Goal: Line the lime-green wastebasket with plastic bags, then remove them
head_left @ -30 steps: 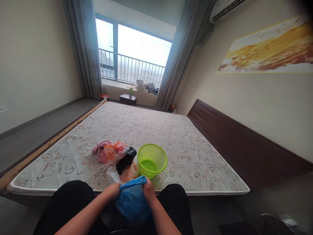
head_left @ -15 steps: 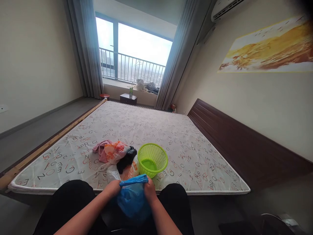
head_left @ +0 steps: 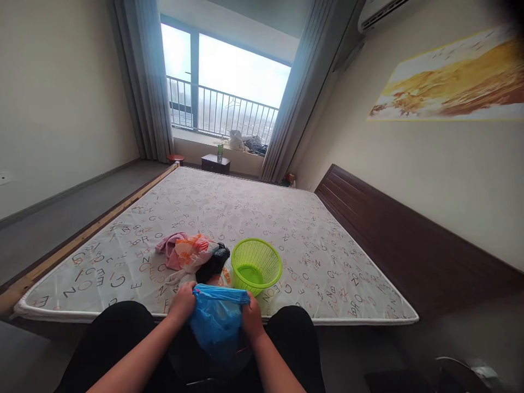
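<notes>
A blue plastic bag hangs between my knees, its top edge stretched sideways between both hands. My left hand is closed on the left end of that edge, and my right hand grips the right end. Just beyond the bag, on the mattress, stands a green plastic basket with nothing seen inside. Left of the basket lies a heap: a pink cloth, a clear bag with orange print and a black plastic bag. A white bag with orange print is partly hidden behind the blue one.
The letter-patterned mattress spreads out ahead, with a dark wooden headboard on the right and a wooden bed rail on the left. By the window stands a small dark table carrying a green bottle.
My left hand has moved up and slightly left, and the blue bag's bunched top is now spread wider and flatter. Basket and heap have stayed put.
</notes>
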Available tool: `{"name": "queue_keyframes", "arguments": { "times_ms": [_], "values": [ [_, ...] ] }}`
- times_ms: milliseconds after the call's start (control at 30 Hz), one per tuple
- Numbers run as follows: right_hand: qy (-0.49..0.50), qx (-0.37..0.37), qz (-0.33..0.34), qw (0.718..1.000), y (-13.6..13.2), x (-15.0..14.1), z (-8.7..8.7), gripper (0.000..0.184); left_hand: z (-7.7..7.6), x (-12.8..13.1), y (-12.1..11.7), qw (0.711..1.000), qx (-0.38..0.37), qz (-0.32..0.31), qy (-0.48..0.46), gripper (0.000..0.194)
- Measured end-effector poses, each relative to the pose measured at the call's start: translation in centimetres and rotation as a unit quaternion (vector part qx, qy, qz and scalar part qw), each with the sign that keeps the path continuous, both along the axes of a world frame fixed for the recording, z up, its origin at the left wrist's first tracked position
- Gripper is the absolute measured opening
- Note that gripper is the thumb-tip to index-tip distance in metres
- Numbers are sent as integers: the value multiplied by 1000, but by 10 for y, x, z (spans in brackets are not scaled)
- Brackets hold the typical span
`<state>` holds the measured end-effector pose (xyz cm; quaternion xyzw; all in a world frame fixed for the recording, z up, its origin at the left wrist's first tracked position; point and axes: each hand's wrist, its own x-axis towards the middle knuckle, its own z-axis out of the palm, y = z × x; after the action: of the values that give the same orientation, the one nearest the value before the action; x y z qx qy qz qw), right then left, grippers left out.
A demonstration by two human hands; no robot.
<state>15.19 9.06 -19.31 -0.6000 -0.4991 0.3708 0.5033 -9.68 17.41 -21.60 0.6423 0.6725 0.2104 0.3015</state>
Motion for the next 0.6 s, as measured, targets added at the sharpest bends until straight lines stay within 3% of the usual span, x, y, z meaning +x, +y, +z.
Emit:
{"name": "queue_keyframes", "arguments": {
  "times_ms": [200,433,600],
  "values": [
    [-8,26,-5,1000,-2,3,1,45,-3,-7,4,996,46,49,-52,34],
    [-21,26,-24,999,-1,11,-6,41,18,-14,14,979,34,178,-92,40],
    [-11,25,-37,999,3,20,-9,42,15,-26,21,965,-2,234,-120,39]
  ]
}}
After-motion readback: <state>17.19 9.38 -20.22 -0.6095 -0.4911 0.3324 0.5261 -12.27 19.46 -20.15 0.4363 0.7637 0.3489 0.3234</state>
